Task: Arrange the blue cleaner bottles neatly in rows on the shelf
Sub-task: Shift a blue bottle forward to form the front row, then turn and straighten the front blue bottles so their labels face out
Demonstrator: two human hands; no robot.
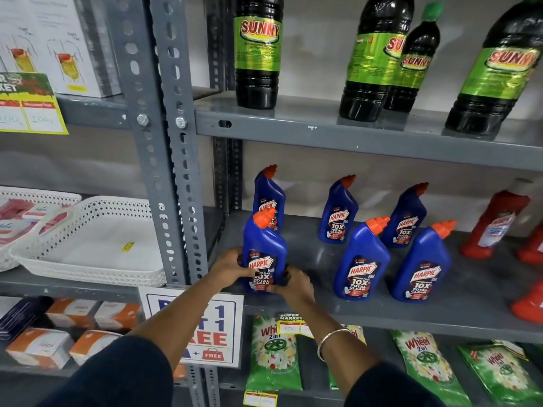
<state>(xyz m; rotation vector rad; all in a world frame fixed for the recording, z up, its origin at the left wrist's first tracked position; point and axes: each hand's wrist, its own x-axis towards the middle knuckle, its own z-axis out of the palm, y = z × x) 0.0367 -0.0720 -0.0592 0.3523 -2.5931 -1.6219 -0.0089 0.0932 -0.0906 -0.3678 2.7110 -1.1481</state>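
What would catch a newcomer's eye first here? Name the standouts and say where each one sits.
First, the blue Harpic bottle at the front left of the middle shelf, clasped by the left hand and right hand. Five more blue bottles stand in two loose rows to its right and behind it. Above, dark Sunny bottles with green labels line the upper shelf.

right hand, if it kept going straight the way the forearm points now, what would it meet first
The right hand points up and left, and its fingers already touch the front-left blue bottle, which the left hand also grips. Beyond that, probably the rear-left blue bottle, though depth is unclear.
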